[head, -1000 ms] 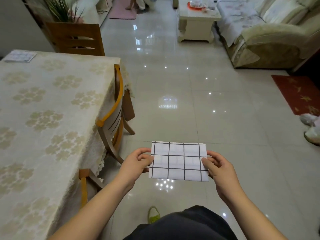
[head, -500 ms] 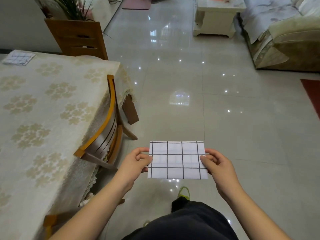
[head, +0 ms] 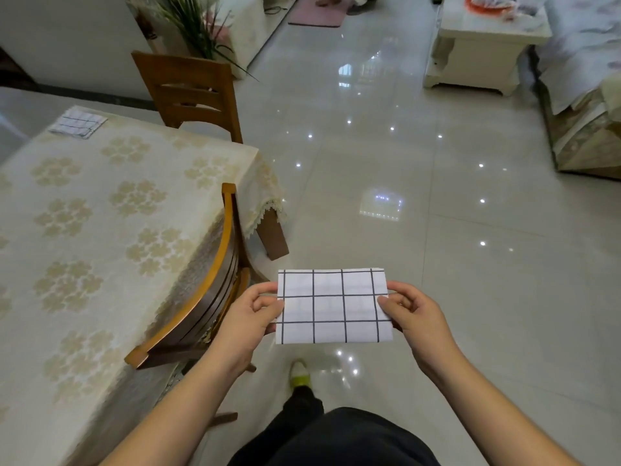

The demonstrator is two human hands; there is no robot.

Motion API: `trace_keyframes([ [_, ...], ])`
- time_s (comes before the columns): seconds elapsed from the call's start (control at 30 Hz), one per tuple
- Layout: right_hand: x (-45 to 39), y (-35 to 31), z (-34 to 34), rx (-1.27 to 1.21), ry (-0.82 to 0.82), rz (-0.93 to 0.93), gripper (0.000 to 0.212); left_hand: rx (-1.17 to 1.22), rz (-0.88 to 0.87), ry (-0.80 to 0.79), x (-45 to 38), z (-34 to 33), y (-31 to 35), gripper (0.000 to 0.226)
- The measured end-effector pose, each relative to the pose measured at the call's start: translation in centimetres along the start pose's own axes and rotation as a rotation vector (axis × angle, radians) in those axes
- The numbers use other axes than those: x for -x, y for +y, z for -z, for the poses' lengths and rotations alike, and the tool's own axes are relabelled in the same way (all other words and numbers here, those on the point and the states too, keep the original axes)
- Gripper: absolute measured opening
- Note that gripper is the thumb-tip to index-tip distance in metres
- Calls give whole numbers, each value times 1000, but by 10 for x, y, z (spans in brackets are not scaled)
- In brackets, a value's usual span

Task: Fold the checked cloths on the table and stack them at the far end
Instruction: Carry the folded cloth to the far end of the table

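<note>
Head view: folded checked cloth (head: 332, 306), white with a dark grid, held flat in mid-air over the glossy tiled floor (head: 453, 264), to the right of the table and clear of it. Left hand (head: 247, 319) pinching the cloth's left edge, thumb on top and fingers curled beneath. Right hand (head: 415, 314) pinching the right edge in the same manner, thumb on the upper face. Cloth level, long side running left to right.

Second folded checked cloth (head: 78, 122) lying at the far corner of the table (head: 100, 213), well apart from the held one, on a cream tablecloth with a pale flower pattern. Wooden chair (head: 201, 290) tucked against the table's right side, just left of the left hand. Another wooden chair (head: 191, 92) at the table's far end, with a potted plant (head: 198, 25) behind it. White coffee table (head: 480, 42) and sofa (head: 584, 95) across the floor, upper right. Shoe with a yellow-green toe (head: 299, 373) on the tiles below the held cloth.
</note>
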State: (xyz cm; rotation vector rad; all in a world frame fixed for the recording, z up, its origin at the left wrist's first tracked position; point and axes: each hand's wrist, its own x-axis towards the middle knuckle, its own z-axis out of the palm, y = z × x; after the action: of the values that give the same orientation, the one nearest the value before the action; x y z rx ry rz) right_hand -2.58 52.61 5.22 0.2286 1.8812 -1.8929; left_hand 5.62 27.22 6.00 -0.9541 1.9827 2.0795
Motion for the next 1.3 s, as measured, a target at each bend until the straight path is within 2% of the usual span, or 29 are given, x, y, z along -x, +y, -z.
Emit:
trace_keyframes([
  [0.1, -39, -18, -22, 12, -27, 11, 25, 33, -11, 50, -36, 13, 9, 27],
  [0.37, -138, -64, -84, 89, -27, 41, 26, 38, -14, 56, -130, 55, 58, 27],
  [0.63, -212, -99, -107, 63, 2, 46, 25, 4, -46, 38, -213, 68, 111, 26],
  [0.93, -317, -136, -84, 21, 38, 31, 23, -25, -13, 31, -316, 28, 159, 30],
  [1.3, -477, -223, -39, 113, -50, 21, 24, 25, 31, 124, -435, -45, 248, 30],
])
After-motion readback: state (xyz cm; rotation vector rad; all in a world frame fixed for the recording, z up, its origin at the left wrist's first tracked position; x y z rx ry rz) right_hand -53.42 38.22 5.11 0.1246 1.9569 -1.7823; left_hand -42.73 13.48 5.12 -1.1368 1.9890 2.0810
